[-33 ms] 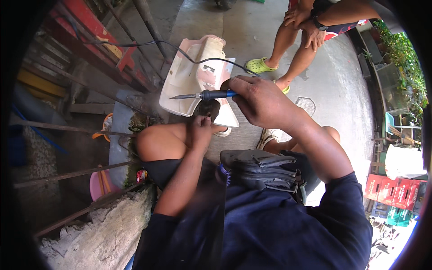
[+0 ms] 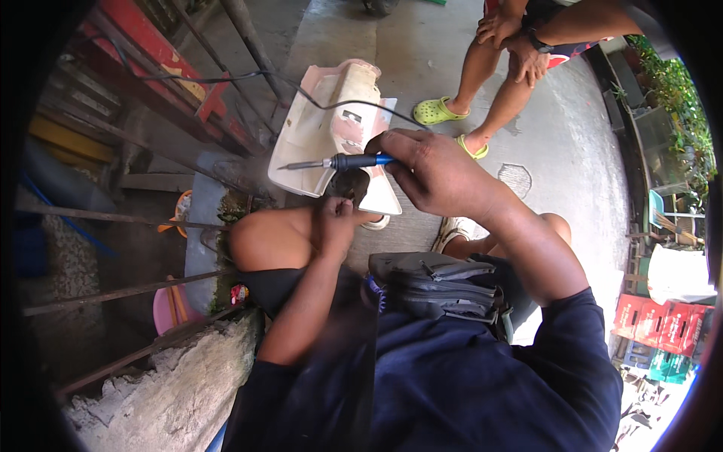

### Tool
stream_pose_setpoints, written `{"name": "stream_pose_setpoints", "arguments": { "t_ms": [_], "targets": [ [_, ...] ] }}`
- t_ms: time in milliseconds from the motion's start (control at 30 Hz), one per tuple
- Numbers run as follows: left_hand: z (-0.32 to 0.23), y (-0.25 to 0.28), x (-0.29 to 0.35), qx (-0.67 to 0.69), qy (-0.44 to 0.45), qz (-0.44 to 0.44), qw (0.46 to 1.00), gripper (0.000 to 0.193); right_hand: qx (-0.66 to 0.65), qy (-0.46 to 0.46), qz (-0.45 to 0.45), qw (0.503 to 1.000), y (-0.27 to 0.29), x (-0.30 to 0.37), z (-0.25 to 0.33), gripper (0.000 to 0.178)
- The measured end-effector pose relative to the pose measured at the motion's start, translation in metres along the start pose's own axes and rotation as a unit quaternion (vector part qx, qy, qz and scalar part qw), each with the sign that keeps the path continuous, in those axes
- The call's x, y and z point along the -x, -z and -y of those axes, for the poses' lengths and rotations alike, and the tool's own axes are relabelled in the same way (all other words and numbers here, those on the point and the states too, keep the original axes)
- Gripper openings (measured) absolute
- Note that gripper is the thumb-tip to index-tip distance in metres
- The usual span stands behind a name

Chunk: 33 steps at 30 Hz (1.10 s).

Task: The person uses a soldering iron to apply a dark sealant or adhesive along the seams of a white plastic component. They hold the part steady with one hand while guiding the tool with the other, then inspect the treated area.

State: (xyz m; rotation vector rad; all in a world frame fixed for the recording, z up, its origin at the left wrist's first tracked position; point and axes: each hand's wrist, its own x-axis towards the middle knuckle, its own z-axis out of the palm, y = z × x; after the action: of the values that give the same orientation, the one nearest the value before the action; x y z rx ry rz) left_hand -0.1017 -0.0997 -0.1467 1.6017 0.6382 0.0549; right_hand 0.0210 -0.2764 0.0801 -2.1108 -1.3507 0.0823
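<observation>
My right hand (image 2: pixel 429 169) is closed around the handle of a soldering iron (image 2: pixel 343 161). The iron lies almost level, its bare metal tip pointing left over a white and pale pink moulded plastic panel (image 2: pixel 301 143). From the handle, a black cord (image 2: pixel 301 90) runs up and off to the left. Below the iron, my left hand (image 2: pixel 337 222) is closed, with the fingertips pinched together by a dark patch (image 2: pixel 349 184) at the panel's near edge. What those fingers hold is too small to make out. A gap shows between the iron's tip and my left hand.
Rusty metal bars (image 2: pixel 128 215) and a rough concrete block (image 2: pixel 166 377) border my left side. A black bag (image 2: pixel 433 290) sits at my lap. Another person in green clogs (image 2: pixel 440 111) is ahead on the right, hands near the knees. Red crates (image 2: pixel 655 324) stand far right.
The soldering iron's tip has shifted slightly left and down in the picture. Both hands keep their grip, and the panel looks unmoved.
</observation>
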Motion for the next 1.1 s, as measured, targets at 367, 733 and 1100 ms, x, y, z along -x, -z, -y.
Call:
{"name": "stream_pose_setpoints", "arguments": {
  "t_ms": [367, 733, 1100],
  "targets": [
    [-0.067, 0.157, 0.152, -0.097, -0.064, -0.260, 0.958, 0.022, -0.701, 0.016, -0.004, 0.713, 0.018, -0.011, -0.050, 0.025],
    [0.060, 0.215, 0.269, -0.193, 0.034, -0.307, 0.931, 0.011, -0.639, -0.132, -0.054, 0.756, 0.012, -0.022, -0.042, 0.046],
    [0.122, 0.190, 0.244, -0.315, 0.063, -0.323, 0.890, 0.012, -0.602, -0.119, -0.016, 0.790, -0.011, -0.031, -0.043, 0.046]
  ]
}}
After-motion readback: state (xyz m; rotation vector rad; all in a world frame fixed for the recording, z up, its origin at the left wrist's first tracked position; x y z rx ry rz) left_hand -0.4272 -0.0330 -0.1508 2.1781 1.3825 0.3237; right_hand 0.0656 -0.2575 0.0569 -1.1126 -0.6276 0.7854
